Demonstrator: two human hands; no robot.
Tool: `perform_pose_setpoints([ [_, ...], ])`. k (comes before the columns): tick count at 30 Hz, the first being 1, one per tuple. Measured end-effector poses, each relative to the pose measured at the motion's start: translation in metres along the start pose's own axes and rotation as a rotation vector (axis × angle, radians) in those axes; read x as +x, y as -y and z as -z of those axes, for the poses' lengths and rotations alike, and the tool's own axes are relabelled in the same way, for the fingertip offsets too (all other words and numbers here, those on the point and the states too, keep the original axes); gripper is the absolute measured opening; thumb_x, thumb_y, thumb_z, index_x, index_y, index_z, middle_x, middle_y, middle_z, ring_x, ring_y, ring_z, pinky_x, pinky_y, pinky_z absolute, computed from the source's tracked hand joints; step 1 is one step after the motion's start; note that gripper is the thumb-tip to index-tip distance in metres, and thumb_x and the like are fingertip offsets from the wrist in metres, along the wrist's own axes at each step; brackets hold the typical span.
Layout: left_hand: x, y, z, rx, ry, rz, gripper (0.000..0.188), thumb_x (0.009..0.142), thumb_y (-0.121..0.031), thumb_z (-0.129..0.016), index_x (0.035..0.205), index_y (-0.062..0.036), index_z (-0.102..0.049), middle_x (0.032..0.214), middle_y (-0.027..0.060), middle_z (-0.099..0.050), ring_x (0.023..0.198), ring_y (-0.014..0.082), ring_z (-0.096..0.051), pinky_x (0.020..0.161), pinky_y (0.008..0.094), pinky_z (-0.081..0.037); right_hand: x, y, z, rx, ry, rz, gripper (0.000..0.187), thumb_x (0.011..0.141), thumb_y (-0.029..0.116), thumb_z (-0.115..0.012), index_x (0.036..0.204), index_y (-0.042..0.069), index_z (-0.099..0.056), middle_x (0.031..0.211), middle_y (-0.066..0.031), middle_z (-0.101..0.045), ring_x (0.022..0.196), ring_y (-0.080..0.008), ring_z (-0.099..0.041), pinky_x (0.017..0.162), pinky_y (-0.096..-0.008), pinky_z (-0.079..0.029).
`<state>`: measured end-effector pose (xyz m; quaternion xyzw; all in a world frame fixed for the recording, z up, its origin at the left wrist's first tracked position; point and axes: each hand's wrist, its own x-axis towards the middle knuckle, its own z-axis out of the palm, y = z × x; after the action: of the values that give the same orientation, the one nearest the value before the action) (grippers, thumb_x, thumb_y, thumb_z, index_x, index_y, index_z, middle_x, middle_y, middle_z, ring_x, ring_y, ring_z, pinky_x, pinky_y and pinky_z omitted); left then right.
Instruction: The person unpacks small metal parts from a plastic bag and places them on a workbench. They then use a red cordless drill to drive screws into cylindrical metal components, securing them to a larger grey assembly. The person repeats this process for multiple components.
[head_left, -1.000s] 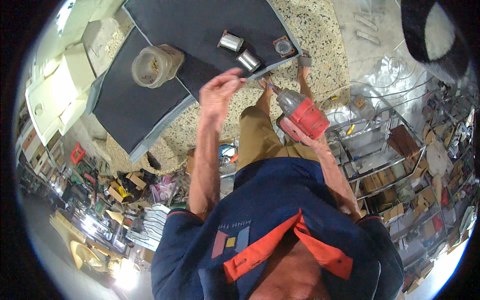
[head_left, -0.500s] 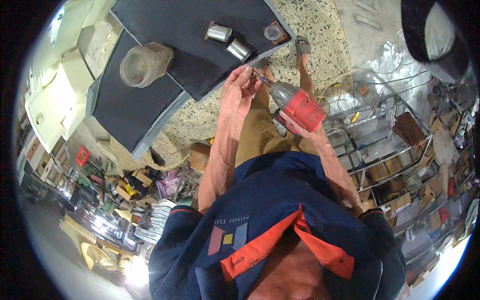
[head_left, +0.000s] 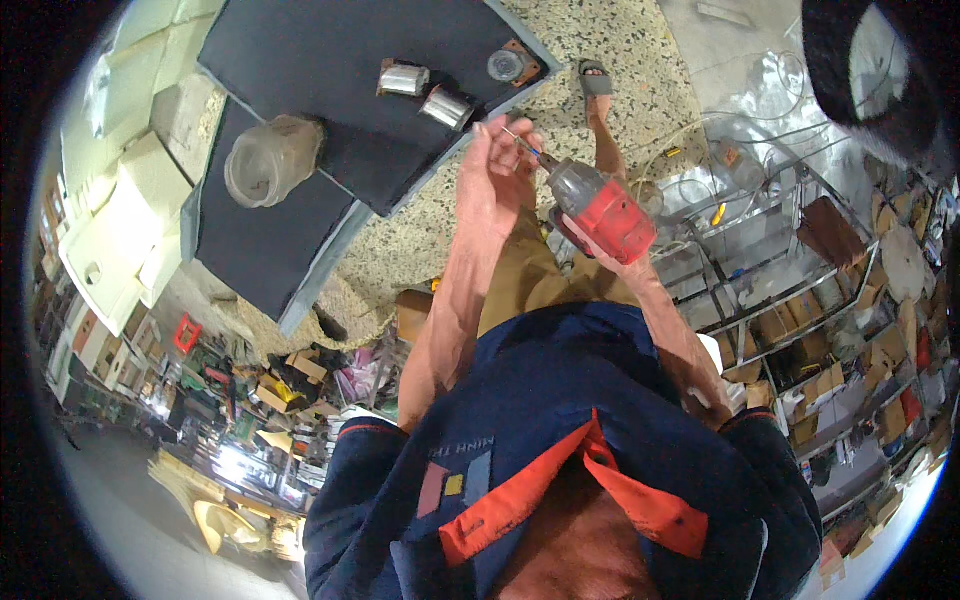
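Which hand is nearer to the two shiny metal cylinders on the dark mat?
Left. The left hand is raised just below the shiny metal cylinders; the right hand, gripping the red power drill, sits farther away, beyond the left hand.

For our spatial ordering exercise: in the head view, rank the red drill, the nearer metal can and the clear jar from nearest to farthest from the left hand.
1. Red drill: just right of the left hand.
2. Metal can: on the dark mat, just beyond.
3. Clear jar: far left on the mat.

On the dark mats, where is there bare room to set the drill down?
The upper mat is bare left of the two metal cylinders; its right corner is crowded by them and a round part. The lower mat is bare below the plastic jar. The left hand pinches the bit of the red drill.
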<state>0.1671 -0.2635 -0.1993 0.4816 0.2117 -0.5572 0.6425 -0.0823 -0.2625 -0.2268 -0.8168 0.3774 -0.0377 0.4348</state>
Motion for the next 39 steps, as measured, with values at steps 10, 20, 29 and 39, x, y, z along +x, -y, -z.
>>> perform_pose_setpoints([
  [10,0.146,0.031,0.005,1.34,-0.214,-1.028,0.081,0.067,-0.018,-0.09,0.137,-0.0027,-0.053,0.121,0.0181,-0.057,0.104,0.0338,-0.063,0.092,0.0438,-0.05,0.036,-0.001,0.026,-0.102,-0.213,0.083,0.035,0.083,0.03,-0.08,0.113,0.017,-0.068,0.103,-0.0049,-0.07,0.097,-0.0296,-0.067,0.083,-0.0446,-0.054],
  [20,0.163,0.034,-0.002,1.379,-0.134,-0.999,0.056,0.064,-0.021,-0.091,0.112,-0.0046,-0.068,0.121,0.0142,-0.057,0.105,0.0357,-0.063,0.089,0.0438,-0.053,0.051,-0.019,0.03,0.057,-0.231,-0.114,0.039,0.082,0.027,-0.081,0.115,0.013,-0.067,0.103,-0.0089,-0.07,0.096,-0.0298,-0.068,0.083,-0.0414,-0.056],
  [29,0.163,0.031,-0.003,1.399,-0.106,-1.058,0.061,0.066,-0.026,-0.092,0.116,-0.0025,-0.067,0.121,0.0146,-0.059,0.104,0.0353,-0.065,0.089,0.042,-0.054,0.078,-0.02,0.026,0.284,-0.202,-0.28,0.035,0.085,0.024,-0.081,0.111,0.006,-0.066,0.1,-0.0082,-0.072,0.095,-0.0216,-0.07,0.084,-0.0384,-0.056],
  [39,0.164,0.029,-0.004,1.479,-0.125,-1.006,0.067,0.06,-0.015,-0.093,0.12,-0.0051,-0.065,0.124,0.0132,-0.056,0.107,0.0362,-0.063,0.088,0.0441,-0.055,0.114,-0.004,0.02,0.607,-0.221,-0.57,0.055,0.084,0.023,-0.08,0.129,0.0,-0.056,0.119,-0.014,-0.066,0.11,-0.0259,-0.066,0.094,-0.0404,-0.053],
])
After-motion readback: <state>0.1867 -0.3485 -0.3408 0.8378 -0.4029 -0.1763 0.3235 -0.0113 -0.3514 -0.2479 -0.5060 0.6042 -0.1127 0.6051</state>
